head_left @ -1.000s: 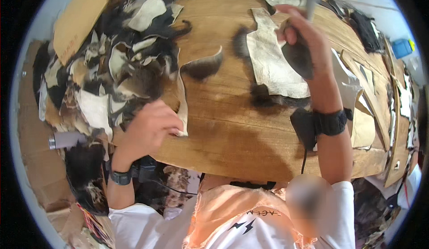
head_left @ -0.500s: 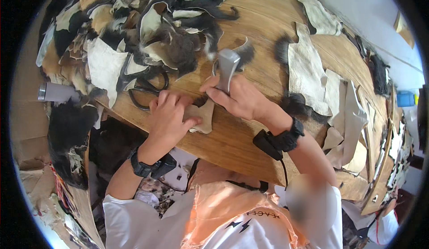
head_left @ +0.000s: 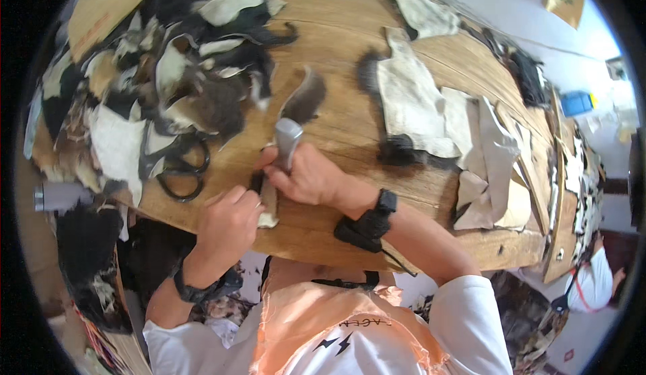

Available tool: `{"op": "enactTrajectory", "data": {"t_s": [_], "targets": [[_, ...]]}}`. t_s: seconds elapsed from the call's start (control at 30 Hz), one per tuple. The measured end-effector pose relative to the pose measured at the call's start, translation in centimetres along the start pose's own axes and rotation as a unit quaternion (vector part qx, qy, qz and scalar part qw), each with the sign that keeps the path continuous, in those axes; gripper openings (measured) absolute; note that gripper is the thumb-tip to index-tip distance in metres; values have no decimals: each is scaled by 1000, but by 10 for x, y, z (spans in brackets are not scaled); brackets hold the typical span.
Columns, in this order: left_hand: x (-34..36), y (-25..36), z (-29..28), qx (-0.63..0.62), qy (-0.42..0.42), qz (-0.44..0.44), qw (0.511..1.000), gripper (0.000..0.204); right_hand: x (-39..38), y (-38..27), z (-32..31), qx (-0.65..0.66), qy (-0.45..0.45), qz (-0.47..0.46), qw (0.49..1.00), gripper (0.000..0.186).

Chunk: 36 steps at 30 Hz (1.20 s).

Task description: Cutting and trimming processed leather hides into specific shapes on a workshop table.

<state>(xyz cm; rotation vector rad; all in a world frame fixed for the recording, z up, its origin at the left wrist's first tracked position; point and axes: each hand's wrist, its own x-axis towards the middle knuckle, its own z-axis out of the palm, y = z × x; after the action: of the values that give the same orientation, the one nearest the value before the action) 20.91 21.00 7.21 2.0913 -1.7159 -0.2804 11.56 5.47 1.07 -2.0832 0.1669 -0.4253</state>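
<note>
My right hand (head_left: 309, 173) is closed around the silver handle (head_left: 288, 134) of a tool, held over a narrow pale hide piece (head_left: 267, 218) with a dark furred edge near the front of the wooden table. My left hand (head_left: 229, 223) holds that piece just below and left of the tool, its fingers curled together at the piece's edge. Black-handled scissors (head_left: 182, 186) lie to the left of my hands. A curved brown fur scrap (head_left: 303, 95) lies beyond the tool.
A pile of fur scraps (head_left: 195, 99) and a cardboard sheet (head_left: 108, 1) cover the table's left. Pale hides (head_left: 414, 99) lie on the right. A steel cylinder (head_left: 64, 198) sits at the left edge. A co-worker (head_left: 592, 281) in white is at far right beside a board.
My right hand has come from the upper right down to the centre with the tool. My left hand's fingers have drawn in on the hide piece. The view has also shifted.
</note>
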Motion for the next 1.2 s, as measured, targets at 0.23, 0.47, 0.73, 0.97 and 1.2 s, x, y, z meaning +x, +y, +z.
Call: {"op": "enactTrajectory", "data": {"t_s": [0.23, 0.47, 0.73, 0.97, 1.2], "targets": [[4, 12, -5, 24, -33, -10, 999, 14, -2, -6, 4, 48, 56, -4, 997, 15], [7, 34, -28, 37, -77, -11, 996, 16, 2, -7, 10, 1, 96, 11, 995, 16], [57, 7, -51, 341, 110, 70, 931, 31, -29, -18, -20, 143, 96, 2, 985, 12], [64, 1, 19, -34, -78, 19, 996, 25, -104, -93, -150, 3, 204, 197, 959, 14], [53, 25, 41, -100, -138, 73, 983, 12, -177, -66, -238, -216, 342, 337, 850, 20]]}}
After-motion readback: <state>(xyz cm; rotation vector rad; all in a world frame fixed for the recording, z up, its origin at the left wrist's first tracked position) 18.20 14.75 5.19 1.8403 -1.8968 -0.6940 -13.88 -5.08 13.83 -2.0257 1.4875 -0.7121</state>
